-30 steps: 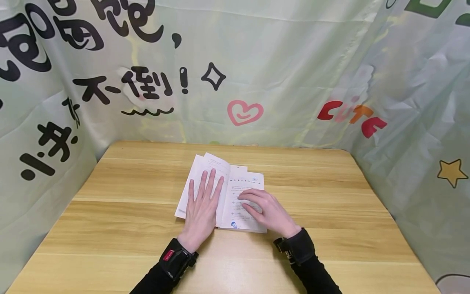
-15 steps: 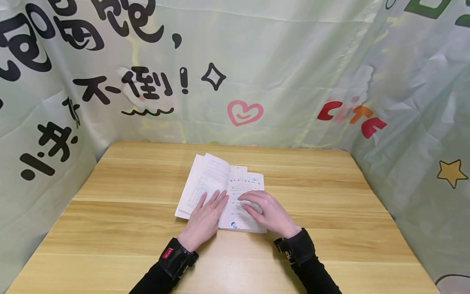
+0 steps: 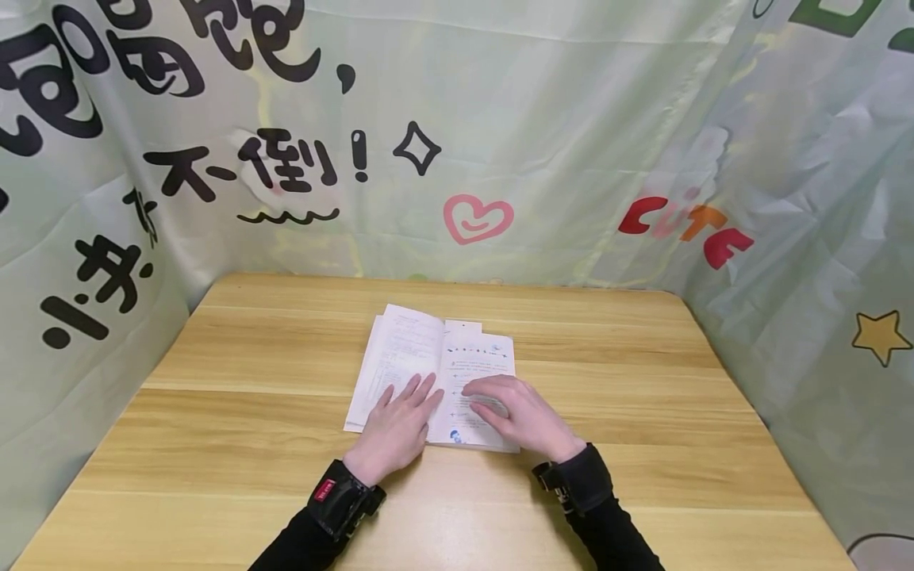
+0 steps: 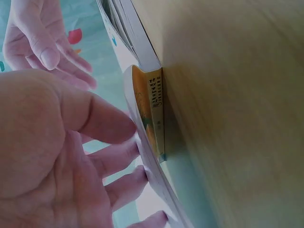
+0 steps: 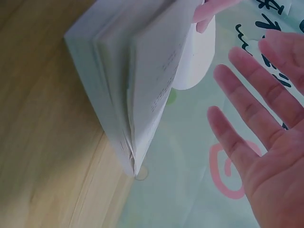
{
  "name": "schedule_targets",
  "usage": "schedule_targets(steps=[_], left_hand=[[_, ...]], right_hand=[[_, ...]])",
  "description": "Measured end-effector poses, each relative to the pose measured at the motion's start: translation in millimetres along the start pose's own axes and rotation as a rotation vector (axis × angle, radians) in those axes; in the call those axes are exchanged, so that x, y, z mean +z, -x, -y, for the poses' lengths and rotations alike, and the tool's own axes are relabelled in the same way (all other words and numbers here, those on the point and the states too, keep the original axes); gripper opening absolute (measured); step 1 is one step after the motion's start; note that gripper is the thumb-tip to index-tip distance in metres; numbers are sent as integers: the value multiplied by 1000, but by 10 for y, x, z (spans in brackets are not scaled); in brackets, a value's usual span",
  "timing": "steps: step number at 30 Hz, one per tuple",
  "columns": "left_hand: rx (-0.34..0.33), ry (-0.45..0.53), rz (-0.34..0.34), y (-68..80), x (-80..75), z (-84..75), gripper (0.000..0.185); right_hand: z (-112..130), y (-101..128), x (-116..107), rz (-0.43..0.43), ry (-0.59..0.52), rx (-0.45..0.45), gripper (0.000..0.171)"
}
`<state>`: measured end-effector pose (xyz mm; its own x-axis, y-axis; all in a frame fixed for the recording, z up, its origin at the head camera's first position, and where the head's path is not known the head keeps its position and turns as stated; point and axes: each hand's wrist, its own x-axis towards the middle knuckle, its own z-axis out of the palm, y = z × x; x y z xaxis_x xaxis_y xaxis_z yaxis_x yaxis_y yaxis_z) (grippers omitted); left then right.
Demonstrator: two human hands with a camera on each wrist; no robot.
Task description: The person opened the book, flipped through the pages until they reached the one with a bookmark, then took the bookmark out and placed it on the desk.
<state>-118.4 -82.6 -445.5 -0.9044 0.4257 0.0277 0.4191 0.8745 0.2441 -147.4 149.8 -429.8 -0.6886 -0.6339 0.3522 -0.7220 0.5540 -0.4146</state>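
Note:
An open white book [image 3: 428, 357] with printed pages lies in the middle of the wooden table [image 3: 643, 412]. My left hand [image 3: 407, 404] lies flat on the lower part of the left page, fingers straight and pointing to the spine. My right hand [image 3: 493, 400] rests flat on the lower right page, fingers loosely bent and holding nothing. In the left wrist view the left hand's fingers [image 4: 128, 175] touch the page edge beside the orange cover [image 4: 153, 104]. In the right wrist view the fanned pages [image 5: 128, 95] stand left of the open right palm [image 5: 266, 147].
A pale green printed cloth [image 3: 571, 143] with black characters, a pink heart and a "cute" print walls in the table at the back and both sides. Bare wood surrounds the book on every side. Black sleeves and wrist straps [image 3: 343, 500] cover both forearms.
My left hand has slid down the left page towards me, from high on the page to its lower edge. The left pages lie flatter. The right hand has barely moved.

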Motion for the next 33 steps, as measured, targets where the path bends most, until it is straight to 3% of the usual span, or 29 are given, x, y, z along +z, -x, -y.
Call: schedule_targets(steps=[5, 11, 25, 33], left_hand=[[-34, 43, -1, 12, -16, -23, 45], [-44, 53, 16, 6, -4, -13, 55], [-51, 74, 32, 4, -22, -14, 60], [-38, 75, 42, 8, -20, -13, 64]], right_hand=[[16, 5, -14, 73, -8, 61, 24], [1, 14, -1, 192, -20, 119, 30], [-28, 52, -8, 323, -63, 177, 55], [-36, 62, 1, 356, -31, 170, 56]])
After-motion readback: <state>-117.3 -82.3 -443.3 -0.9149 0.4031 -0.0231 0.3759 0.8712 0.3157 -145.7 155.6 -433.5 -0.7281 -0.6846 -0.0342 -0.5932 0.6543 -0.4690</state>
